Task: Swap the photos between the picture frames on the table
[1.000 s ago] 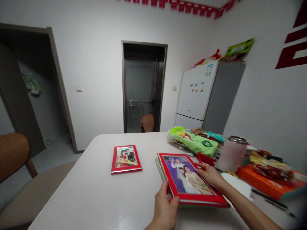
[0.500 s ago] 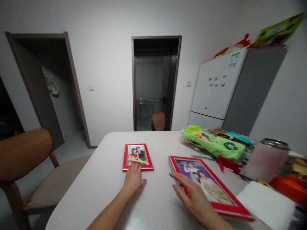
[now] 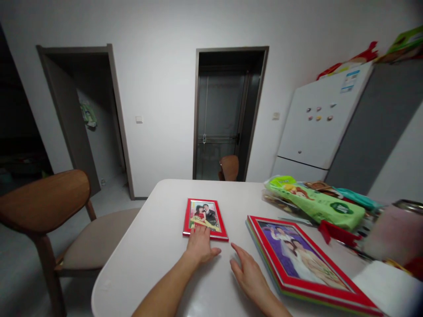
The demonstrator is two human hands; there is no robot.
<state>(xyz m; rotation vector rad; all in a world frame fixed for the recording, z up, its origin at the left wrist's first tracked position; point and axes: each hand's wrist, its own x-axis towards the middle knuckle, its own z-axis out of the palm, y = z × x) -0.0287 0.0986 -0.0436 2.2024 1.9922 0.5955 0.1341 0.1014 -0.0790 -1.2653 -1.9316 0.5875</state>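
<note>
Right here at your fingertips, your left hand (image 3: pixel 200 246) lies palm-down with its fingers resting on the lower edge of the small red photo frame (image 3: pixel 205 219), not pinching it; the frame lies flat on the tabletop (image 3: pixel 139 259), and that light press looks like enough to keep it steady. Your right hand (image 3: pixel 247 273) is open, its fingers loosely spread, with nothing in it, and it sits on the tabletop just left of the stack of large red photo frames (image 3: pixel 304 255). That stack lies face up, its layered edges showing, the wedding picture on top (flat like that, it seems unlikely to tip). Just past your right hand and beyond the stack, a green snack bag (image 3: pixel 313 204) and a red plastic piece (image 3: pixel 337 232) sit close together, with a pale pink flask (image 3: pixel 393 233) farther right, all apparently pushed aside to leave working room near you. Farther off to your left, there's a wooden chair (image 3: pixel 42 198); well ahead and right of your hands stands a white fridge (image 3: pixel 317 119).
</note>
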